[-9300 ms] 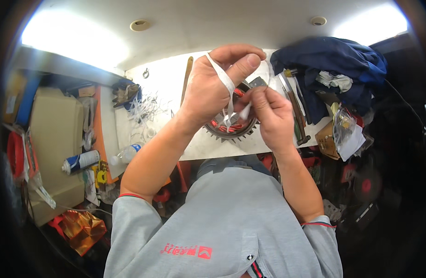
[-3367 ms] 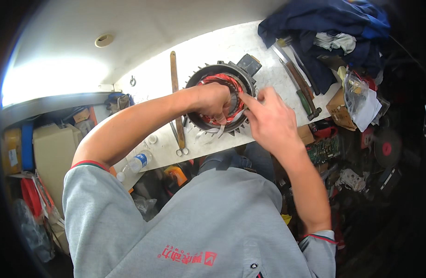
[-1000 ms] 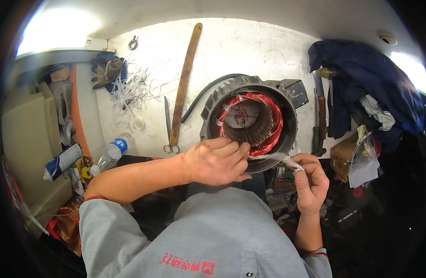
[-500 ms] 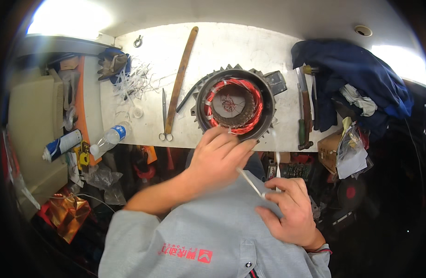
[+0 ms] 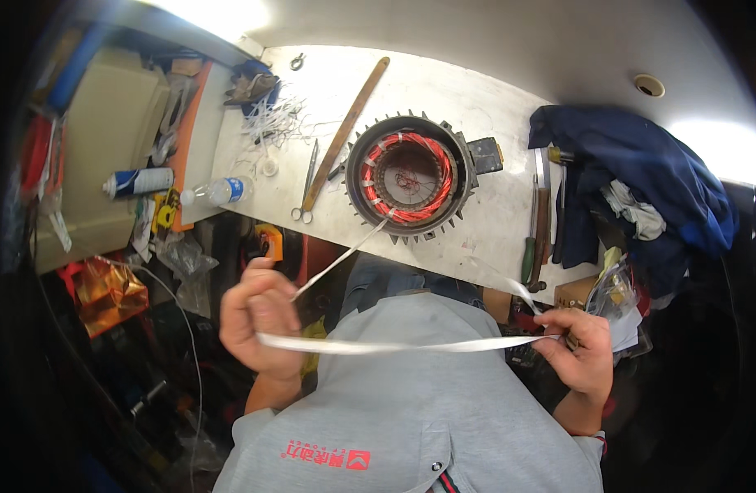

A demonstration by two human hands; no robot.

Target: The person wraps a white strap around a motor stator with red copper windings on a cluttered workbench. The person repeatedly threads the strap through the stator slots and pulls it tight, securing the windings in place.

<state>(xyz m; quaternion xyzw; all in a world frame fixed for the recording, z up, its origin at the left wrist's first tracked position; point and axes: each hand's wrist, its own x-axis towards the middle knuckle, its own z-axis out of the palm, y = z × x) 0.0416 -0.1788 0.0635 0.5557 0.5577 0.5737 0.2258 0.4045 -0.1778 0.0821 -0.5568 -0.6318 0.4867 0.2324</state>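
Observation:
A motor stator [image 5: 408, 179] in a dark finned housing lies on the white bench, its ring of red windings [image 5: 448, 175] facing up. White lacing tape [image 5: 345, 260] runs from the windings' near side to my left hand [image 5: 265, 316], whose fingers are closed on it. From there the tape stretches across in front of my grey shirt to my right hand [image 5: 577, 349], pinching it between thumb and fingers. A loose end of the tape rises above the right hand, blurred. Both hands are off the bench, nearer to me than the stator.
Left of the stator lie a long wooden strip [image 5: 345, 135], scissors [image 5: 307, 185] and white tape scraps [image 5: 271, 123]. A plastic bottle [image 5: 221, 191] and a spray can [image 5: 139, 181] are farther left. On the right are a hammer [image 5: 542, 222], a green-handled screwdriver [image 5: 528, 259] and dark blue cloth [image 5: 633, 156].
My left hand has moved from the stator's near edge back and left, drawing out the tape. My right hand has shifted right, and the tape now spans both hands. The view has turned slightly.

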